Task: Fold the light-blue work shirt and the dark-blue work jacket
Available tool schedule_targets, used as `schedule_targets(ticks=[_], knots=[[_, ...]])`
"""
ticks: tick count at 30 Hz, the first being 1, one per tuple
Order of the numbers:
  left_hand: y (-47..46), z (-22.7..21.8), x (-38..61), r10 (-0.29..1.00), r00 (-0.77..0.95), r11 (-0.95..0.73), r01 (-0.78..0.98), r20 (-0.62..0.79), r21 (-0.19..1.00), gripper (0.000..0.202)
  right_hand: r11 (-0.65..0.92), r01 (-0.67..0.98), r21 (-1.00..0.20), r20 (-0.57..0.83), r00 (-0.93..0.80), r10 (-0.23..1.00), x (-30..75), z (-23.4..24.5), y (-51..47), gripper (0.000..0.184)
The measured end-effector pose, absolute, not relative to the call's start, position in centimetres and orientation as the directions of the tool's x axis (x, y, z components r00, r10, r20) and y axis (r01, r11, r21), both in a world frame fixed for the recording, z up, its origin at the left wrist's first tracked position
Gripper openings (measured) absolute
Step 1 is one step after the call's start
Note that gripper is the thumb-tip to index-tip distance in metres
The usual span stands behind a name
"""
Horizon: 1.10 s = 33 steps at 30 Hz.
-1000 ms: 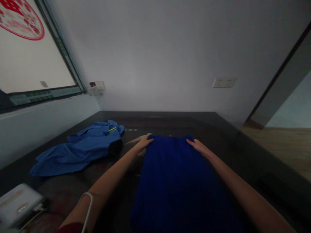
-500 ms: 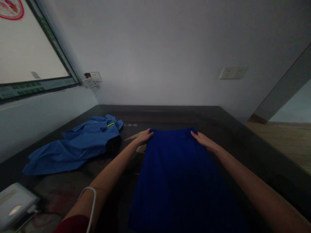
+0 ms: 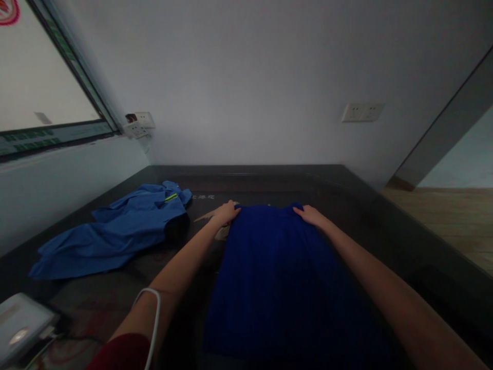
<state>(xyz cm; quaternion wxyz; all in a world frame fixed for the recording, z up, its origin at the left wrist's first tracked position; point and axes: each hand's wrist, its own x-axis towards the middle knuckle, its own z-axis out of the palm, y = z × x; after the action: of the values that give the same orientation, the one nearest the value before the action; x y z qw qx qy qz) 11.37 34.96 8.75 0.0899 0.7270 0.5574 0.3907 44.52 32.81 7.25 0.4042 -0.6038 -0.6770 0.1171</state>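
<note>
A dark blue cloth lies stretched out on the dark table in front of me. My left hand grips its far left corner, fingers curled round the edge. My right hand holds the far right corner the same way. Both arms reach forward along the sides of the cloth. A white cable hangs across my left forearm.
A crumpled lighter blue garment with a yellow-green stripe lies at the left of the table. A white device sits at the near left edge. Wall sockets are on the back wall, a window at left, wooden floor at right.
My hands have drawn slightly closer together at the far edge of the dark blue cloth, which now looks narrower there. The view has shifted a little to the right.
</note>
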Motion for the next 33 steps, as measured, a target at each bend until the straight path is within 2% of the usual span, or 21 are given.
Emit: schedule_targets(ticks=[3, 6, 13, 16, 22, 25, 29, 33], knots=[[35.0, 8.7, 11.5, 0.835, 0.036, -0.322, 0.842, 0.55, 0.434, 0.029, 0.141, 0.85, -0.507, 0.485, 0.146, 0.862, 44.1, 6.7, 32.5, 0.043], [35.3, 8.4, 11.6, 0.783, 0.099, -0.363, 0.875, 0.615, 0.321, 0.023, 0.043, 0.949, -0.312, 0.588, 0.157, 0.793, 43.5, 5.7, 31.7, 0.047], [35.6, 7.5, 11.6, 0.672, 0.223, -0.482, 0.856, 0.706, 0.188, 0.017, 0.035, 0.981, -0.192, 0.698, 0.111, 0.708, 42.7, 4.3, 30.7, 0.045], [35.3, 7.3, 11.7, 0.635, 0.229, -0.507, 0.844, 0.738, 0.175, 0.017, 0.068, 0.974, -0.218, 0.718, 0.113, 0.687, 43.0, 4.1, 30.9, 0.043], [35.5, 7.9, 12.1, 0.487, 0.251, -0.606, 0.787, 0.836, 0.117, 0.012, 0.19, 0.897, -0.399, 0.75, 0.201, 0.63, 44.4, 3.8, 31.8, 0.038], [35.8, 8.4, 12.2, 0.466, 0.26, -0.644, 0.755, 0.846, 0.123, 0.011, 0.242, 0.86, -0.449, 0.765, 0.231, 0.601, 45.0, 3.9, 32.1, 0.036], [36.2, 8.9, 11.9, 0.521, 0.251, -0.675, 0.706, 0.816, 0.214, 0.014, 0.315, 0.816, -0.484, 0.787, 0.248, 0.565, 45.6, 4.4, 32.2, 0.034], [36.7, 9.4, 11.2, 0.594, 0.203, -0.716, 0.574, 0.779, 0.397, 0.031, 0.412, 0.778, -0.474, 0.825, 0.229, 0.517, 46.2, 4.9, 32.1, 0.029]])
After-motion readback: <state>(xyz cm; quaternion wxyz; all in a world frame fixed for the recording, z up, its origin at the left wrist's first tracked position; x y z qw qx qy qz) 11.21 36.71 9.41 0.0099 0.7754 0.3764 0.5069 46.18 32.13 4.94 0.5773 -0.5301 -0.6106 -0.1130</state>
